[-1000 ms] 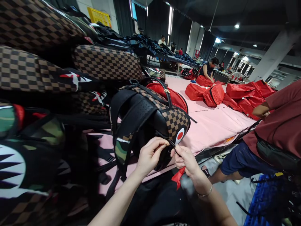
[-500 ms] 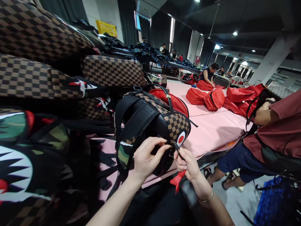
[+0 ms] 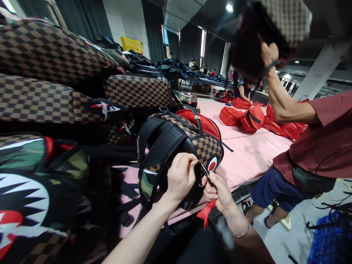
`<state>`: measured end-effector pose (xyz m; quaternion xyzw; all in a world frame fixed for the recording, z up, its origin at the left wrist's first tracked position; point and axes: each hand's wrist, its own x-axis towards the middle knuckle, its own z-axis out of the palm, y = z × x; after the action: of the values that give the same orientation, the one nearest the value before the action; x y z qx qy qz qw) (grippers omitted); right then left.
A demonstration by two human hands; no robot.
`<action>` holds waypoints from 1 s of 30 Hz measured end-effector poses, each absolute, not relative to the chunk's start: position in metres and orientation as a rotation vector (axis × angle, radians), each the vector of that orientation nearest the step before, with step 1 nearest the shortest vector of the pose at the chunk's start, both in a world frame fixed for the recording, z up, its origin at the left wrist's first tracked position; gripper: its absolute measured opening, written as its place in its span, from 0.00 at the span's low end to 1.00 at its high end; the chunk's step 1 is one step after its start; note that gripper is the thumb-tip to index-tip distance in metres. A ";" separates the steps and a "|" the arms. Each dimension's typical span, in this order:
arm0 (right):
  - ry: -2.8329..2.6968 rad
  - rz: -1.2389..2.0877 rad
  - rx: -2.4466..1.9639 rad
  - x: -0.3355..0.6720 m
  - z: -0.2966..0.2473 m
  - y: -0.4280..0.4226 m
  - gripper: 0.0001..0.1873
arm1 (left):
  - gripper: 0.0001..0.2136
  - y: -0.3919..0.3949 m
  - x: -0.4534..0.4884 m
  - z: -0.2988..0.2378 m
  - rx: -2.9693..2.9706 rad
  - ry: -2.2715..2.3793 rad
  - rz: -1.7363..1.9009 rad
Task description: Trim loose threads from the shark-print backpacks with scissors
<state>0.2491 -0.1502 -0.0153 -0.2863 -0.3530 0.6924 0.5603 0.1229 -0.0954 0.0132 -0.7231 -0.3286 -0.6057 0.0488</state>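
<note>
A brown-and-black checkered backpack with black straps, a red lining and a red-and-white eye patch lies before me on the pink-covered table. My left hand is pinched closed against its near side; whatever is between the fingertips is too small to make out. Beside it, my right hand grips small dark thread snips, their tips pointing up at the bag just left of the eye patch. A strip of red cloth hangs below the right hand.
Checkered backpacks are piled high on my left, with a camouflage shark-mouth bag nearer. Red bags lie farther along the pink table. At right a person lifts a bag. A blue bundle sits on the floor.
My left fingers have closed into a tighter pinch and moved slightly up. The right hand keeps hold of the snips. The person at right has raised a bag to head height.
</note>
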 end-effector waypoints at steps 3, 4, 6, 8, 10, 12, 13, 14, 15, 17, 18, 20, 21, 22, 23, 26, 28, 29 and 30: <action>-0.833 1.653 -0.668 0.247 -0.013 -0.149 0.22 | 0.07 -0.098 0.121 0.011 -2.241 -1.072 -2.014; -0.834 1.656 -0.667 0.246 -0.013 -0.149 0.22 | 0.07 -0.099 0.120 0.010 -2.261 -1.080 -2.088; -0.835 1.664 -0.659 0.245 -0.012 -0.148 0.23 | 0.07 -0.100 0.117 0.006 -2.299 -1.066 -2.265; -0.829 1.669 -0.642 0.244 -0.012 -0.147 0.22 | 0.07 -0.101 0.115 0.003 -2.319 -1.025 -2.393; -0.820 1.678 -0.630 0.244 -0.011 -0.145 0.22 | 0.06 -0.101 0.113 0.000 -2.311 -0.993 -2.372; -0.813 1.686 -0.633 0.244 -0.010 -0.144 0.23 | 0.01 -0.101 0.112 -0.001 -2.275 -0.990 -2.256; -0.812 1.688 -0.638 0.244 -0.010 -0.143 0.23 | 0.02 -0.101 0.113 0.000 -2.255 -0.989 -2.189; -0.812 1.688 -0.644 0.245 -0.009 -0.143 0.23 | 0.05 -0.101 0.114 0.001 -2.241 -0.984 -2.128; -0.813 1.684 -0.650 0.244 -0.009 -0.142 0.23 | 0.06 -0.100 0.115 0.002 -2.233 -0.975 -2.078; -0.814 1.677 -0.662 0.244 -0.008 -0.142 0.23 | 0.04 -0.100 0.117 0.005 -2.232 -0.949 -1.998; -0.815 1.672 -0.668 0.244 -0.008 -0.143 0.23 | 0.03 -0.100 0.118 0.006 -2.224 -0.938 -1.976; -0.818 1.664 -0.680 0.243 -0.007 -0.144 0.23 | 0.03 -0.100 0.120 0.008 -2.199 -0.940 -1.953; -0.821 1.663 -0.686 0.243 -0.006 -0.144 0.24 | 0.03 -0.100 0.120 0.009 -2.191 -0.946 -1.937; -0.823 1.664 -0.690 0.243 -0.005 -0.145 0.23 | 0.03 -0.100 0.120 0.010 -2.187 -0.954 -1.918; -0.826 1.667 -0.692 0.243 -0.005 -0.145 0.23 | 0.03 -0.101 0.121 0.010 -2.189 -0.966 -1.896; -0.834 1.683 -0.688 0.243 -0.002 -0.145 0.23 | 0.03 -0.102 0.121 0.012 -2.206 -1.003 -1.855; -0.840 1.690 -0.689 0.244 -0.001 -0.145 0.23 | 0.04 -0.102 0.121 0.012 -2.208 -1.013 -1.872; -0.843 1.692 -0.690 0.244 0.000 -0.145 0.23 | 0.04 -0.103 0.121 0.013 -2.209 -1.014 -1.885; -0.847 1.694 -0.691 0.244 0.000 -0.146 0.23 | 0.04 -0.103 0.121 0.013 -2.209 -1.016 -1.897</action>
<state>0.2439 -0.1455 0.0000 -0.2898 -0.3554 0.7106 0.5337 0.1206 -0.1028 0.0128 -0.7161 -0.3292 -0.6149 0.0287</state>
